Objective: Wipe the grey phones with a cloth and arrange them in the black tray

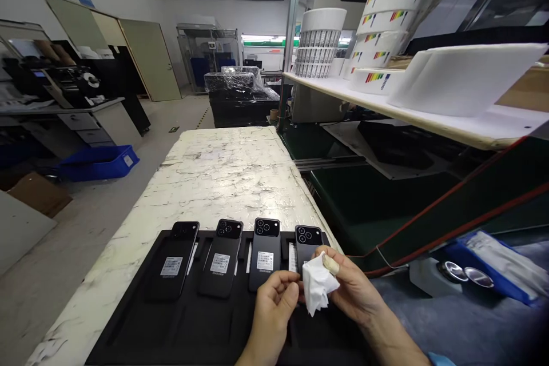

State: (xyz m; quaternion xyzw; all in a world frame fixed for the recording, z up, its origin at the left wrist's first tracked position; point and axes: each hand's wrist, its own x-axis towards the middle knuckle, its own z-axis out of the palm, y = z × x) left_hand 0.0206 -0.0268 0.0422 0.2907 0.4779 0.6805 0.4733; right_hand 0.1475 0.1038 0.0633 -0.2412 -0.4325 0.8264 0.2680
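Note:
A crumpled white wipe is pinched in my right hand, in front of the rightmost black smartphone. A pale covering wraps one of that hand's digits. The wipe hides the phone's lower part. Closed at the phone's lower left edge, my left hand has thumb and fingers together; what lies between them is hidden. Further left, a black smartphone, another smartphone and a third smartphone lie camera side up, each with a white label, in a black tray.
The tray rests on a worn cream tabletop. On the right, a white shelf holds label rolls above a green conveyor belt. A blue bin stands on the floor at left. Wrapped black stacks stand beyond the table.

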